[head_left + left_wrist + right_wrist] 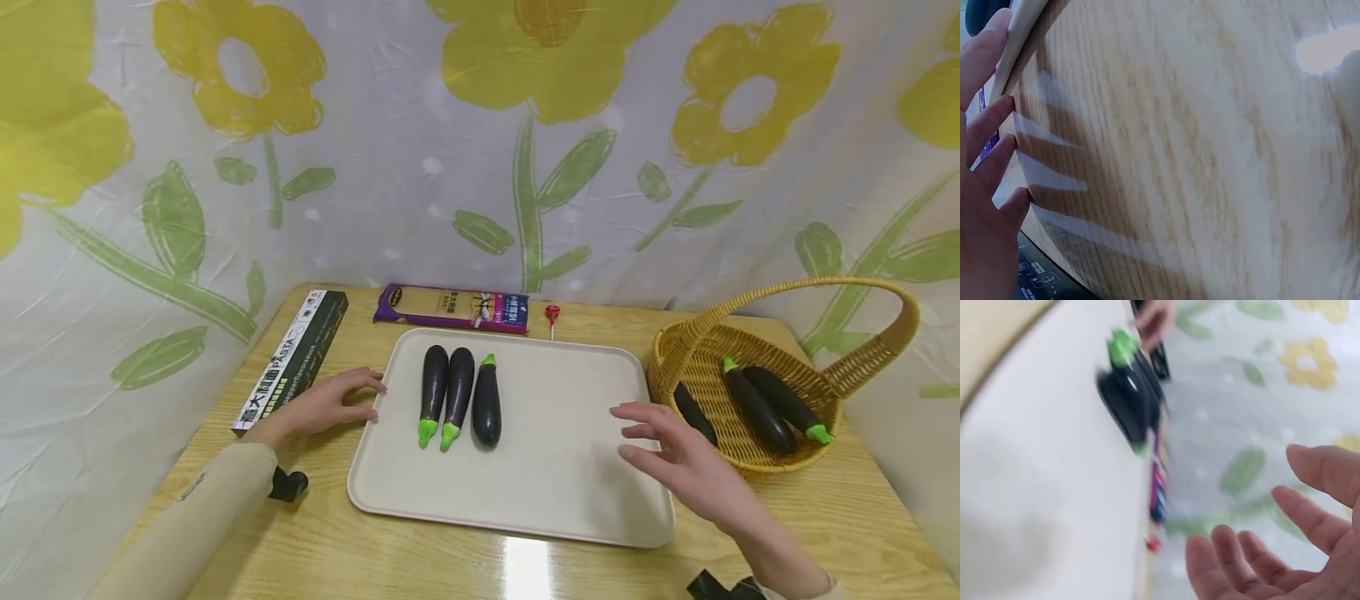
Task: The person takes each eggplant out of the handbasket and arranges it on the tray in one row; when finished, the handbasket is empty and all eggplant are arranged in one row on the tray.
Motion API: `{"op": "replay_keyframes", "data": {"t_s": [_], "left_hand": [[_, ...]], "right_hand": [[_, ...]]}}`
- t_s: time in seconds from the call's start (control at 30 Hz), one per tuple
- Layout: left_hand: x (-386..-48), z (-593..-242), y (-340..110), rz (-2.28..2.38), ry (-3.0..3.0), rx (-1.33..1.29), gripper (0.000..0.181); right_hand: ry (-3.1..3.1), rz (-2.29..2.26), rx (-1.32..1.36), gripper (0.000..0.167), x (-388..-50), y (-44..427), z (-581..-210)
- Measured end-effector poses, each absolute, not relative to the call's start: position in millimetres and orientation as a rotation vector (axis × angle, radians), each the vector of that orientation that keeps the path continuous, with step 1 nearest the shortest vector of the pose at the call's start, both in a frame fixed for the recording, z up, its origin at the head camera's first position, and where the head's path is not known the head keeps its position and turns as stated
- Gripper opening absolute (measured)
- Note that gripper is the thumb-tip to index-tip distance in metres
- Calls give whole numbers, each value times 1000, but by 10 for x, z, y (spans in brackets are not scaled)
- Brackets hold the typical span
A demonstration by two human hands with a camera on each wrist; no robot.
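The box (292, 360) lies at far left. The left hand (327, 404), fingers spread and gripping nothing, is at the left rim of the tray (562, 475). Three eggplants (459, 387) lie side by side on the tray's left half. Behind it lie the packet (442, 307) and lollipop (552, 314). The right hand (686, 458), empty, fingers parted, hovers at the right rim. The basket (705, 354), rightmost, contains more eggplants (757, 410).

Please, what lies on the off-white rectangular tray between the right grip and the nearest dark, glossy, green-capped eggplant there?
Nothing lies there: in the head view, the stretch between the right grip and that eggplant is bare tray.
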State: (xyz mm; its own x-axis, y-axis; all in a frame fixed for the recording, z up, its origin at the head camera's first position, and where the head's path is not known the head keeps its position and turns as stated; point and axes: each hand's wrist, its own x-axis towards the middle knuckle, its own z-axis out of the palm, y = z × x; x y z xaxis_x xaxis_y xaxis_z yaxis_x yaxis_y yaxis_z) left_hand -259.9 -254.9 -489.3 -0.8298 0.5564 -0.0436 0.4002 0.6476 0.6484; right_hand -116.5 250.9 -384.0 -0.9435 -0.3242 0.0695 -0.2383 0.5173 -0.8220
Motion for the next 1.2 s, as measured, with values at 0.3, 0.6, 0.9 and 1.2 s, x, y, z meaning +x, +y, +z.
{"op": "replay_keyframes", "data": {"t_s": [0.3, 0.6, 0.9, 1.2], "left_hand": [[-2594, -4874, -2536, 952, 2626, 794, 43], [-2593, -4880, -2543, 952, 2627, 781, 43], [-2587, -4891, -2544, 972, 2618, 786, 44], [-2586, -4889, -2549, 973, 2625, 814, 43]], "right_hand": [[2745, -1027, -398, 42, -1426, 3302, -3449], [2650, -950, -389, 53, -2043, 3837, -3650], [2494, -1130, -277, 58, -2365, 3989, -3937], [2260, -1289, -169, 66, -2464, 4048, -4123]]}}
